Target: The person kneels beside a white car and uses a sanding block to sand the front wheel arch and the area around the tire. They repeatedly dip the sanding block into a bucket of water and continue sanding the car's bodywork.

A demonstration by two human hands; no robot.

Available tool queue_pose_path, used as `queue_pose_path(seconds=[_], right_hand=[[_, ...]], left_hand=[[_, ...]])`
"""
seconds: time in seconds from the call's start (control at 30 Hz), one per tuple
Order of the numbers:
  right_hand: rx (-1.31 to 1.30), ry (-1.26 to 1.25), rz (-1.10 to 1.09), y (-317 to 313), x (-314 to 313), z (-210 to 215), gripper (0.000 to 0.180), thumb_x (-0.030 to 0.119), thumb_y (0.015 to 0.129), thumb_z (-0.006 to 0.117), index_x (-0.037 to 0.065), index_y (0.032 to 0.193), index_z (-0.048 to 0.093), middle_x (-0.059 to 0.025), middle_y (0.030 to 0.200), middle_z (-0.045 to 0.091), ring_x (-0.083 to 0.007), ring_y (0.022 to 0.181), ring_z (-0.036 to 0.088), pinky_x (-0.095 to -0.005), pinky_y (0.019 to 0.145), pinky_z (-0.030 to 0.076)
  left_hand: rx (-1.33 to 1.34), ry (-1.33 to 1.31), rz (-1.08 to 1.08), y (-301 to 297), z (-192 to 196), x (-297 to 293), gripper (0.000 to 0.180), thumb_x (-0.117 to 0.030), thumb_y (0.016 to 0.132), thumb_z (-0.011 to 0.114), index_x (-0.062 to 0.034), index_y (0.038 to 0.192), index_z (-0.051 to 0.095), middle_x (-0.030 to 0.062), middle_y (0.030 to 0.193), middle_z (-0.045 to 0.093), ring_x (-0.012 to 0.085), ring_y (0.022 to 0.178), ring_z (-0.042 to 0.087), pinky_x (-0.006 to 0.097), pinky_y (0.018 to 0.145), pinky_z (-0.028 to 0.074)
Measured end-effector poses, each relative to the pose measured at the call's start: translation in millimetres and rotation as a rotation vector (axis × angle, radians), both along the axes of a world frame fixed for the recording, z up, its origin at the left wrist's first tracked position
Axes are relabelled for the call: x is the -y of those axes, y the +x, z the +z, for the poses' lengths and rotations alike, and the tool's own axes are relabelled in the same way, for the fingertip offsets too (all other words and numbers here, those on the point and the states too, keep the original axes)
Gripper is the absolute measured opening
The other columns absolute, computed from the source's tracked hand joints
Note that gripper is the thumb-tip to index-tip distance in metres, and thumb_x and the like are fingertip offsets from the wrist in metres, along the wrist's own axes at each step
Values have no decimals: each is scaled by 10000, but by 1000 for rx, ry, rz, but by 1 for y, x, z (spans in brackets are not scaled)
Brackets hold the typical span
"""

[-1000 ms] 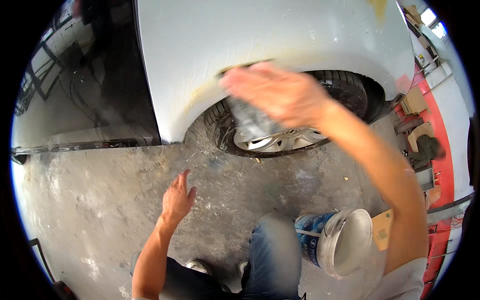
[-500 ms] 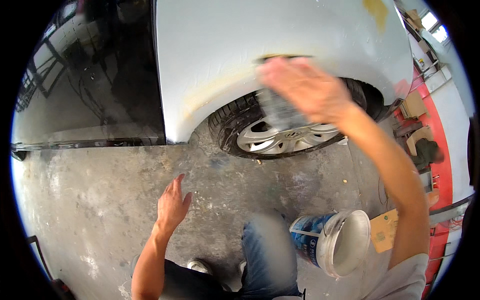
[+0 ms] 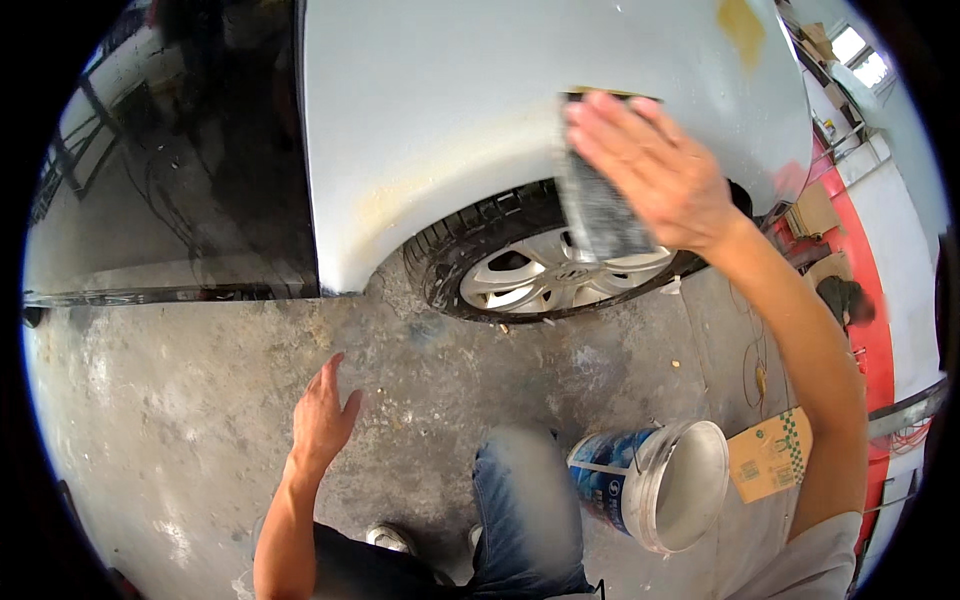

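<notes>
My right hand (image 3: 665, 175) lies over a dark grey sheet of sandpaper (image 3: 602, 215), pressing it against the silver-white car fender (image 3: 440, 75) above the wheel arch. The sheet's lower part hangs loose in front of the wheel (image 3: 500, 280), and a thin yellowish edge shows above my fingertips. Whatever backs the sheet is hidden by my hand. Dull, yellowish sanded patches run along the arch lip. My left hand (image 3: 322, 415) hovers over the concrete floor with fingers stretched out, holding nothing.
A white-and-blue bucket (image 3: 640, 485) stands by my right knee, with a flattened cardboard piece (image 3: 765, 460) beside it. At the left is a glossy black car door (image 3: 190, 200). Boxes and shelving line the red-and-white wall (image 3: 870, 330) on the right.
My right hand has moved right and slightly up along the fender with the sandpaper. The view has shifted a little; my left hand keeps the same pose.
</notes>
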State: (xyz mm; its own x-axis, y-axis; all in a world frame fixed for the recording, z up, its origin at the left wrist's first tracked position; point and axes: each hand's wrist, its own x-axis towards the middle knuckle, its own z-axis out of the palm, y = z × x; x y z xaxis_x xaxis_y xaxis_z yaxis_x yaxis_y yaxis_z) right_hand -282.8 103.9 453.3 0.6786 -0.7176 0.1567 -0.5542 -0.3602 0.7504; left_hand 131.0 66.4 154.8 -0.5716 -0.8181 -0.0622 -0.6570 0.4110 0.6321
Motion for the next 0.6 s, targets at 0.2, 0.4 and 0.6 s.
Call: queue_pose_path(seconds=[0.2,0.4,0.6], right_hand=[[33,-53,116,80,55,-91,475,166,1043,351,8,1456,525,-138,1588,450,-210,1524,349,-410,1300,180],[37,27,77,18,22,-17,483,180,1038,353,21,1460,526,-125,1584,459,-202,1525,346,-405,1300,173],[-12,-35,93,96,60,-89,497,140,1010,375,29,1475,513,-117,1596,446,-218,1533,331,-412,1303,172]], left_hand=[[-71,-34,-37,-21,-1,-3,620,-163,933,696,-34,1468,408,260,1324,623,442,1182,622,493,955,529],[24,29,23,1,11,3,613,-150,934,698,-23,1465,416,258,1352,613,434,1208,619,483,973,529],[-146,-68,-61,-22,7,11,606,-147,938,692,-12,1460,414,256,1352,614,439,1192,626,490,964,529]])
